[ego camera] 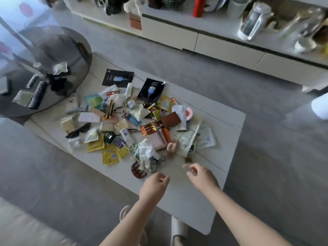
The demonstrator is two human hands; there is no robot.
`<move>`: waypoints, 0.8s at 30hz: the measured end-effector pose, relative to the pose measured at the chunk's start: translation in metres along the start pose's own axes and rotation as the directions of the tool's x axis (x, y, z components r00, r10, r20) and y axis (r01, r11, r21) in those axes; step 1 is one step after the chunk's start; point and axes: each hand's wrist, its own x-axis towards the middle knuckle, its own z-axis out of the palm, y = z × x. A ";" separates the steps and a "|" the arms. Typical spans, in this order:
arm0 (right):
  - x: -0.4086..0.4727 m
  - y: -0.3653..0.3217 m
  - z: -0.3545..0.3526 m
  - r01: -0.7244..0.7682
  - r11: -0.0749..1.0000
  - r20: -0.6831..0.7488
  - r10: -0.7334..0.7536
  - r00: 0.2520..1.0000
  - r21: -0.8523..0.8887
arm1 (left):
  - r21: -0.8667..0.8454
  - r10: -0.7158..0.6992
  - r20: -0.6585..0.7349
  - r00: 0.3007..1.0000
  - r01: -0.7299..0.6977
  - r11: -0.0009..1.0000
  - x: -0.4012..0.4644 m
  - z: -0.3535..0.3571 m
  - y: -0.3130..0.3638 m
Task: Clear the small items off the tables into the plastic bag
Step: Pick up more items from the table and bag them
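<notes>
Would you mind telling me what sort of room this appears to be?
Most likely a home living room: a low white coffee table heaped with small items, a long sideboard holding household things, and what looks like a sofa edge.

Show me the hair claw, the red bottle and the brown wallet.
hair claw point(138, 172): head view, on its curved dark red body near the table's front edge.
red bottle point(199, 6): head view, on the middle of its body, on the far cabinet.
brown wallet point(170, 119): head view, on its flat brown face in the pile.

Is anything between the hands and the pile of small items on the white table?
Nothing visible. The left hand and right hand hover over bare white table at the near edge of the pile. No plastic bag is recognisable.
</notes>
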 end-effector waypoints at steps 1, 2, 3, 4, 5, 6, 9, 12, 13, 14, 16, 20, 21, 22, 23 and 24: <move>0.007 0.010 -0.004 -0.011 1.000 -0.004 0.011 1.000 0.003 | 0.003 0.005 0.003 1.000 -0.005 1.000 0.006 0.007 0.008; 0.013 0.019 -0.006 -0.022 1.000 -0.004 0.022 1.000 0.007 | 0.007 0.004 0.006 1.000 -0.004 1.000 0.014 0.012 0.014; 0.020 0.026 -0.007 -0.037 0.999 -0.005 0.037 0.999 0.018 | 0.012 0.005 0.006 1.000 -0.005 1.000 0.022 0.017 0.019; 0.028 0.032 -0.006 -0.054 0.998 -0.007 0.054 0.998 0.036 | 0.013 0.006 0.003 1.000 -0.006 1.000 0.031 0.021 0.022; 0.036 0.037 -0.005 -0.069 0.996 -0.010 0.070 0.998 0.059 | 0.016 0.009 -0.008 1.000 -0.009 1.000 0.041 0.024 0.025; 0.045 0.042 -0.002 -0.079 0.994 -0.013 0.080 0.997 0.079 | 0.025 0.011 -0.024 1.000 -0.010 1.000 0.051 0.027 0.027; 0.073 0.051 0.011 -0.108 0.984 -0.027 0.113 0.993 0.144 | 0.073 0.031 -0.070 0.997 -0.026 0.997 0.088 0.033 0.030; 0.103 0.055 0.025 -0.142 0.964 -0.038 0.155 0.987 0.225 | 0.116 0.071 -0.092 0.993 -0.060 0.991 0.125 0.042 0.030; 0.112 0.055 0.029 -0.153 0.956 -0.043 0.169 0.985 0.252 | 0.120 0.082 -0.091 0.992 -0.071 0.990 0.136 0.046 0.030; 0.121 0.055 0.032 -0.165 0.948 -0.046 0.184 0.982 0.274 | 0.110 0.090 -0.086 0.992 -0.080 0.991 0.145 0.050 0.029; 0.138 0.054 0.038 -0.180 0.937 -0.053 0.204 0.977 0.300 | 0.080 0.097 -0.081 0.992 -0.091 0.993 0.162 0.060 0.028; 0.170 0.050 0.043 -0.170 0.933 -0.077 0.204 0.976 0.316 | 0.036 0.093 -0.127 0.988 -0.089 0.995 0.190 0.072 0.033; 0.178 0.049 0.044 -0.162 0.937 -0.082 0.196 0.977 0.309 | 0.024 0.082 -0.138 0.987 -0.079 0.997 0.197 0.073 0.035; 0.186 0.048 0.045 -0.155 0.942 -0.086 0.188 0.978 0.298 | 0.022 0.073 -0.144 0.987 -0.071 0.997 0.205 0.074 0.037; 0.194 0.047 0.046 -0.151 0.946 -0.091 0.184 0.979 0.286 | 0.020 0.064 -0.144 0.988 -0.062 0.998 0.212 0.076 0.039; 0.202 0.046 0.046 -0.151 0.950 -0.095 0.183 0.979 0.274 | 0.021 0.059 -0.141 0.988 -0.056 0.998 0.219 0.077 0.041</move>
